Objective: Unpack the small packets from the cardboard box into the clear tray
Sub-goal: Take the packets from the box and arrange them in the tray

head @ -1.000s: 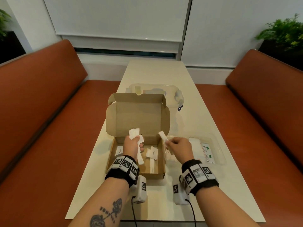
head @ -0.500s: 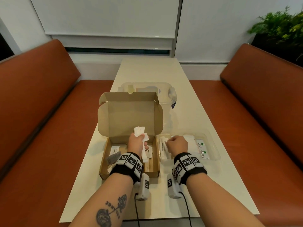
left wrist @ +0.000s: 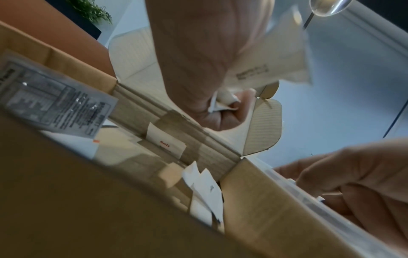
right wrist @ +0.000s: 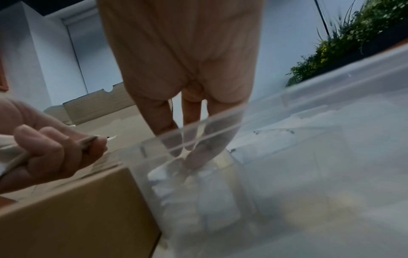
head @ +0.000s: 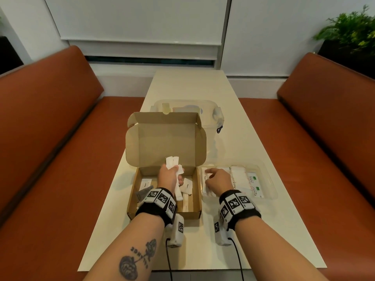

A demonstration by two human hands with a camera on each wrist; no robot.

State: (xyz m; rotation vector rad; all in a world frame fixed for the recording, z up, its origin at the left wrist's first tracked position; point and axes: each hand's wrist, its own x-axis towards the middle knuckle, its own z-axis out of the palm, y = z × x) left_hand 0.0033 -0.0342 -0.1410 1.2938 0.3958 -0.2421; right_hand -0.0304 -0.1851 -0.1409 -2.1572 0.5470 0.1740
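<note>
Right hand (head: 218, 180) has gone from above the cardboard box (head: 164, 199) into the clear tray (head: 269, 185).
Its straightened fingers press a packet (head: 204, 179) there; left hand (head: 169, 176) clutches packets above the box.

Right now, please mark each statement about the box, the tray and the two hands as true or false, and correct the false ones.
1. The left hand grips a bunch of white packets above the cardboard box. True.
2. The box lid is closed. False: the lid stands open behind the box.
3. The right hand has its fingers down inside the clear tray. True.
4. The clear tray lies to the left of the box. False: it lies to the right, close beside it.
5. The box is already emptied. False: several packets, one marked Salt, lie on its floor.
</note>
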